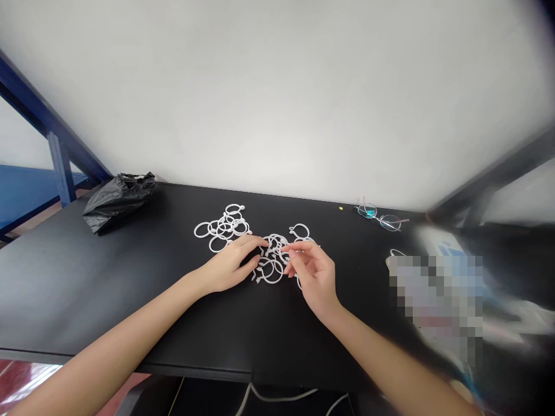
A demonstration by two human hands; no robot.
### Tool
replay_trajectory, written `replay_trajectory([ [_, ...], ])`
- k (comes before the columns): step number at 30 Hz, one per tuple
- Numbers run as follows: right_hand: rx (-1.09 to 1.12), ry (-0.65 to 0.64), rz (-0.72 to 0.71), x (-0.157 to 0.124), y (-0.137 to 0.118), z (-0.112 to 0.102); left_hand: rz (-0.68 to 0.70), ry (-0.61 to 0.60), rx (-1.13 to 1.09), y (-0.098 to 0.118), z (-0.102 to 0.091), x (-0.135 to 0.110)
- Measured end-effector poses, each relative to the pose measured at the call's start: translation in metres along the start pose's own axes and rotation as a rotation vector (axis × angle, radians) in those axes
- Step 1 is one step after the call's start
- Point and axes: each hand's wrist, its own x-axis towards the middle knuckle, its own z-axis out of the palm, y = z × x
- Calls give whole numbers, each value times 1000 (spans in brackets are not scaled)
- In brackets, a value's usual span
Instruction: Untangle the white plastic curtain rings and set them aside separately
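Note:
Several white curtain rings with small eyelets lie on the black tabletop in a left cluster (224, 229) and a middle pile (273, 270). My left hand (232, 260) rests at the left side of the middle pile, its thumb and fingers apart at the edge of the rings. On the pile's other side, my right hand (314, 271) has thumb and forefinger pinched together at a white ring. The fingers partly hide that ring. A few more rings, one of them a curtain ring (300, 231) lying behind my right hand, show around and under it.
A crumpled black plastic bag (119, 199) sits at the back left. Eyeglasses (379, 219) lie at the back right, near a tiny yellow bit (340, 208). Blurred and pixelated packages (437, 289) are at the right. Blue frame bars (60, 167) stand at the left, and a white wall rises behind.

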Motion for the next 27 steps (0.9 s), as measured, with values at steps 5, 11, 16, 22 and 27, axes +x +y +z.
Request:
replay_trajectory([
  [5, 6, -3, 1, 0, 1, 0, -62, -4, 20, -4, 0, 0],
  [11, 6, 1, -2, -1, 2, 0, -35, 27, 0, -8, 1, 3],
  [16, 10, 8, -5, -1, 1, 1, -12, 24, 6, -7, 0, 4],
  [22, -6, 7, -12, 0, 0, 1, 1, 17, 29, -9, 1, 4],
  [27, -9, 14, -9, 0, -1, 0, -57, 56, -8, -4, -1, 5],
])
